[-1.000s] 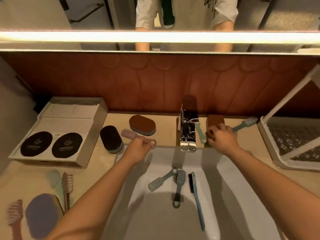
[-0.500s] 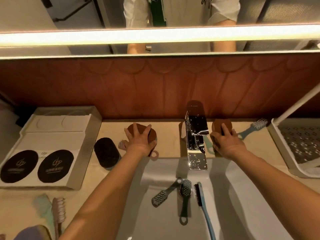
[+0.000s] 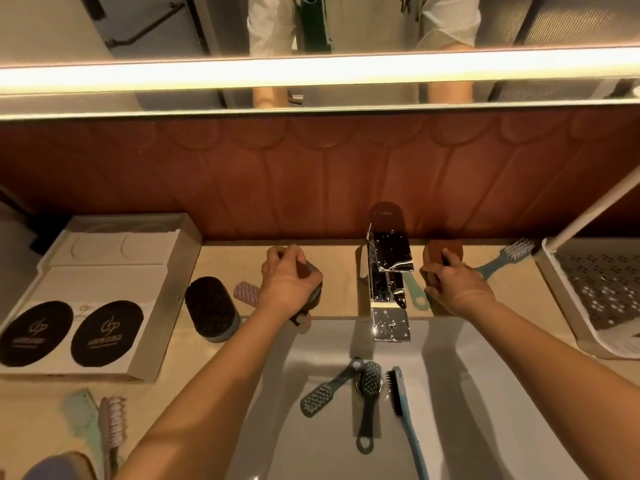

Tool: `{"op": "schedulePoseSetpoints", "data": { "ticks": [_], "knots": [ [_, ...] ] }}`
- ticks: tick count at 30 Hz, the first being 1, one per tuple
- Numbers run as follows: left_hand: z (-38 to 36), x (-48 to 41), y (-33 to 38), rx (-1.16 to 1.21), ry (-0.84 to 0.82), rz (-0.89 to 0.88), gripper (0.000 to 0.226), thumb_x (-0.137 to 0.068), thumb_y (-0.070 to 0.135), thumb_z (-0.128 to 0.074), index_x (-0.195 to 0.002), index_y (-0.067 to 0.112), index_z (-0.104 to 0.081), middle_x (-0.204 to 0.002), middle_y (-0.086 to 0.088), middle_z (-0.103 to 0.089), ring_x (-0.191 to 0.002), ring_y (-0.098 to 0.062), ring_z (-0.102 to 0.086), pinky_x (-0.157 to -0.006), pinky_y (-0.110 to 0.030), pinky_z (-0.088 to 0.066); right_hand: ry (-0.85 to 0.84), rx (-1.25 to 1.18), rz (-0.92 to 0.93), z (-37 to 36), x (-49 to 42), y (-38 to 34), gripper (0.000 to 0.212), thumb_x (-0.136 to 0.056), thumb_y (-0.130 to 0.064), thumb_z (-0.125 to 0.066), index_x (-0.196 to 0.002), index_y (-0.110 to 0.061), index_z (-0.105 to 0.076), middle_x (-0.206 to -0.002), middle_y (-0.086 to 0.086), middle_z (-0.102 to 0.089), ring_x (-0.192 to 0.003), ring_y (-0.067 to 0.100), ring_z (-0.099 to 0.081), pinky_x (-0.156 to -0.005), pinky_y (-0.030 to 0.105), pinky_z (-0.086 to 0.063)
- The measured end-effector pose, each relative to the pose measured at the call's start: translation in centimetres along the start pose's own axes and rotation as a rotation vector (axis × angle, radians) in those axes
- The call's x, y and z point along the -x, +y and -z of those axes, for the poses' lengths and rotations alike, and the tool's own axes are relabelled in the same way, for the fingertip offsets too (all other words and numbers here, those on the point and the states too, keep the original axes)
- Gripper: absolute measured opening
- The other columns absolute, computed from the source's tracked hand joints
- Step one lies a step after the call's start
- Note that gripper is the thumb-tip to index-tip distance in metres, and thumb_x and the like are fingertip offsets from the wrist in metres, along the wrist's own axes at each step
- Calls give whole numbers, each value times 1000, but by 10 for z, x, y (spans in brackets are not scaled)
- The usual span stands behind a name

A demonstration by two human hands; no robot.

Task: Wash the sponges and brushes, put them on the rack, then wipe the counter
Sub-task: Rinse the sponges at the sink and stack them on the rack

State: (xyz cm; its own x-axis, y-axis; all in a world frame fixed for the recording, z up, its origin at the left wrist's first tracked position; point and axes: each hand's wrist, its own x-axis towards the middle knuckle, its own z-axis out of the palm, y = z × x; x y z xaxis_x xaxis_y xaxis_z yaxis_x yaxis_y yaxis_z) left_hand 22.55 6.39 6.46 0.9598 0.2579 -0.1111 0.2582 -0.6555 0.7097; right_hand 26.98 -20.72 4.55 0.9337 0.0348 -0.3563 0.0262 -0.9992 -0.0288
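Brown sponge on the left [image 3: 310,270], on the counter [image 3: 339,271] beside the faucet [image 3: 389,271]: the left hand [image 3: 289,285] now curls its fingers [image 3: 277,252] round it, where half a second ago they lay spread flat on top. Brown sponge on the right [image 3: 440,249]: the right hand [image 3: 457,285] grips it likewise. Three brushes [image 3: 369,386] lie in the sink [image 3: 485,393]. Judgement: both grips are set; moving the sponges to the basin likely follows. The rack [image 3: 554,289] stands far right.

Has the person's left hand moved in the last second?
Yes. The left hand went from the rim of the sink back toward the wall, left of the faucet, and now grips the brown sponge.
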Motion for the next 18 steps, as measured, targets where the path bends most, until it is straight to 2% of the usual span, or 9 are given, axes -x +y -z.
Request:
{"op": "schedulePoseSetpoints", "data": {
  "ticks": [3, 6, 9, 10, 11, 13, 15, 18],
  "knots": [
    [6, 17, 9, 222, 53, -44, 21, -84, 24, -64, -78, 20, -44, -110, -8, -44, -96, -21, -46, -82, -24, -33, 46, -16, -41, -2, 16, 3, 36, -94, -38, -48, -130, -35, -47, -150, 5, -23, -127, 36, -36, -97, 45, -44],
    [11, 35, 10, 421, 22, -18, 25, -84, 19, -63, -70, 26, -44, -89, -3, -51, -90, -22, -51, -78, -37, -43, 187, -127, -96, -13, 38, 6, 32, -94, -36, -48, -125, -34, -54, -145, 5, -31, -126, 35, -35, -90, 46, -46],
    [19, 64, 7, 616, -54, 136, 16, -88, 14, -58, -78, 23, -50, -87, 2, -52, -93, -22, -54, -78, -40, -45, 418, -503, -42, -28, 62, 9, 28, -93, -29, -52, -118, -25, -62, -140, 11, -40, -122, 39, -41, -93, 45, -44],
    [22, 75, 6, 673, -84, 182, 9, -89, 14, -57, -87, 22, -53, -90, 0, -53, -91, -22, -55, -75, -38, -47, 464, -670, -21, -31, 71, 7, 28, -93, -27, -53, -118, -21, -63, -137, 13, -43, -122, 36, -43, -94, 40, -42],
    [24, 85, 4, 728, -110, 223, 12, -91, 15, -55, -100, 22, -53, -93, -2, -52, -87, -20, -56, -70, -35, -48, 484, -849, -11, -30, 82, 3, 28, -93, -24, -53, -119, -18, -62, -135, 13, -44, -121, 32, -44, -94, 34, -40],
    [25, 105, 2, 881, -144, 320, 29, -92, 13, -52, -118, 24, -47, -95, -3, -53, -81, -17, -56, -63, -29, -48, 458, -1198, -49, -28, 110, -7, 30, -95, -23, -50, -123, -18, -59, -132, 7, -46, -117, 24, -47, -91, 32, -44],
    [22, 122, -3, 1030, -154, 429, 36, -91, 10, -52, -123, 21, -44, -93, -6, -56, -79, -18, -58, -57, -25, -52, 379, -1451, -153, -30, 139, -16, 31, -96, -25, -49, -126, -26, -55, -133, -1, -45, -118, 22, -48, -91, 41, -50],
    [5, 148, -15, 1206, -222, 561, 32, -90, 9, -49, -122, 10, -46, -95, -16, -55, -80, -22, -58, -53, -25, -54, 274, -1580, -285, -41, 176, -27, 51, -92, -27, -57, -139, -34, -40, -129, -4, -47, -119, 25, -51, -95, 50, -50]
  ]
}}
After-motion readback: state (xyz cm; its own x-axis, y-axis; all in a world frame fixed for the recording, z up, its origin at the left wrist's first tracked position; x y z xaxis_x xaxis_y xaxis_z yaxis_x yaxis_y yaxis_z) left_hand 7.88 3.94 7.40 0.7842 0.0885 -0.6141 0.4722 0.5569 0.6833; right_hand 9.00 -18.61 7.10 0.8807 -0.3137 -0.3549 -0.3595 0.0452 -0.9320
